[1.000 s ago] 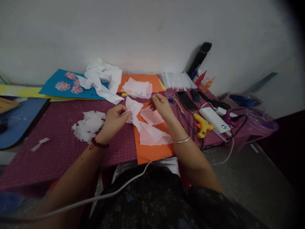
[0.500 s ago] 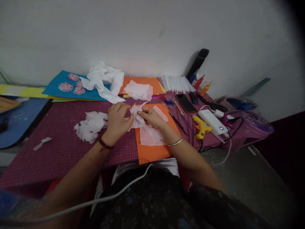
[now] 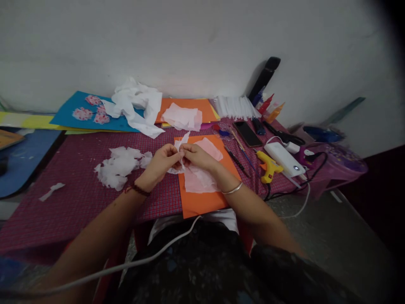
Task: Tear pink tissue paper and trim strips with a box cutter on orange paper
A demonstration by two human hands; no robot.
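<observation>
Between my two hands is a thin white piece of tissue paper (image 3: 179, 145), its strip-like tip sticking up above the fingers. My left hand (image 3: 164, 159) pinches it from the left, thumb against fingers. From the right, my right hand (image 3: 198, 156) pinches the same tissue, and the fingertips of both hands meet. Beneath them lies an orange sheet (image 3: 202, 204) with pale pink tissue pieces (image 3: 198, 181) on it, partly covered by my right hand and wrist. A heap of torn white tissue (image 3: 118, 166) rests left of my left hand.
Behind lie a blue sheet (image 3: 71, 107) with pink-dotted tufts, crumpled white tissue (image 3: 136, 101) and another orange sheet (image 3: 202, 107). To the right are a phone (image 3: 247, 134), a yellow glue gun (image 3: 268, 166), a white power bank (image 3: 284, 159) and cables. A white cord (image 3: 142, 262) crosses my lap.
My left hand has moved right and closed from a spread pose onto the tissue, meeting my right hand. A small white tissue piece now shows beside the heap where the left hand was.
</observation>
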